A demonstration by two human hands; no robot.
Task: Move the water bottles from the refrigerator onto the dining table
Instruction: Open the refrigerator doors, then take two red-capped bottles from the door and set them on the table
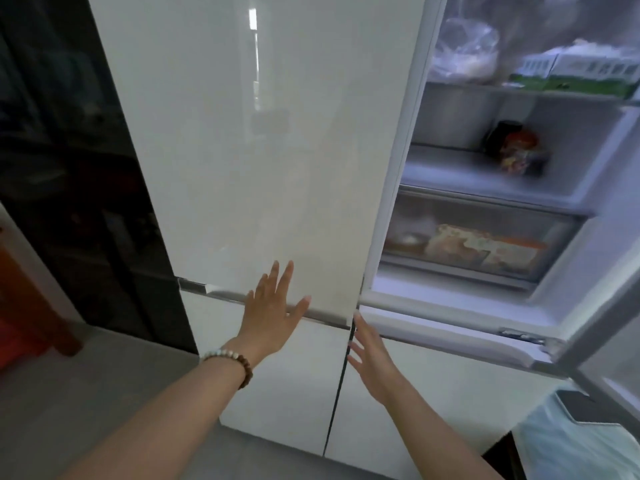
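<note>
A white glossy refrigerator (263, 150) fills the view. Its upper left door is closed and its upper right door (609, 341) stands swung open at the right edge, showing lit shelves (485, 168). No water bottle can be made out on the shelves. My left hand (273, 310), with a bead bracelet on the wrist, is flat and open near the bottom edge of the closed left door. My right hand (372, 358) is open, fingers spread, in front of the seam between the two lower doors. Neither hand holds anything.
The shelves hold a plastic bag (464, 53), a green and white carton pack (571, 74) and a dark packet (519, 147). A clear drawer (478, 244) holds food. A dark glass cabinet (69, 168) stands left, a red-brown wooden piece (31, 306) beside it. The floor is grey.
</note>
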